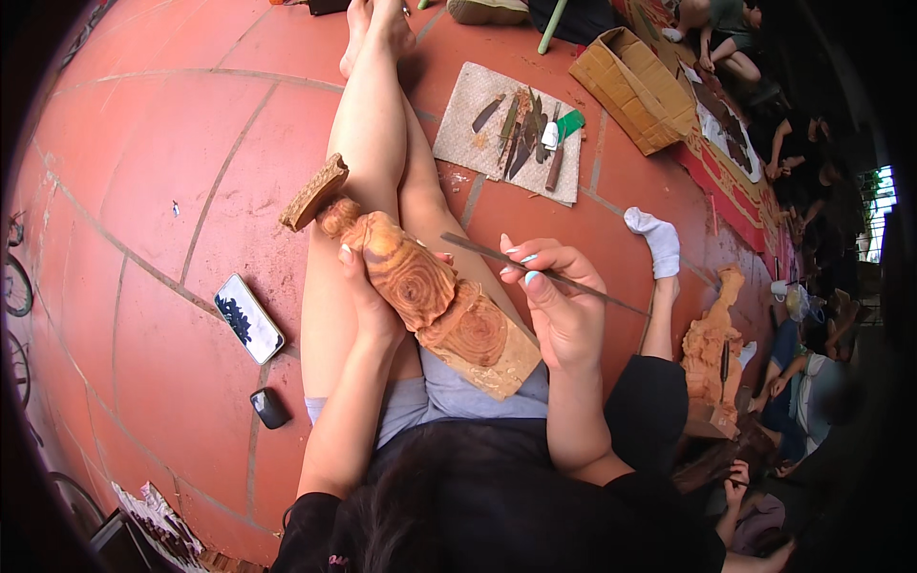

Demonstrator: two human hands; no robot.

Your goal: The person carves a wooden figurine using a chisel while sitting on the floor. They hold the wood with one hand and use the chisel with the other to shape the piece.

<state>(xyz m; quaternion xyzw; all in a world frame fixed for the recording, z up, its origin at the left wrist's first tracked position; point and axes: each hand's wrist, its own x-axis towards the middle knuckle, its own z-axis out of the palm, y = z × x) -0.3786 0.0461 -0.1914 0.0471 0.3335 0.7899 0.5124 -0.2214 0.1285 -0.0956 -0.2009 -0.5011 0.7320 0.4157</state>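
Observation:
A carved wooden figure (413, 277) with swirling grain lies slanted above my lap, its rough round end (315, 193) toward the upper left. My left hand (368, 298) is closed around its side, with some fingers hidden beneath it. Between the thumb and fingers of my right hand (562, 296) is a long, thin dark file (478, 249). Its left tip points toward the figure's upper right side, apparently just apart from it. The other end extends right past the hand.
Beyond my outstretched legs, a pale mat (460, 105) holds several carving tools (523, 129). A cardboard box (638, 91) stands farther right. On the tiled floor at left lie a phone (249, 319) and a small black case (270, 408). Another carving (712, 353) and people are at right.

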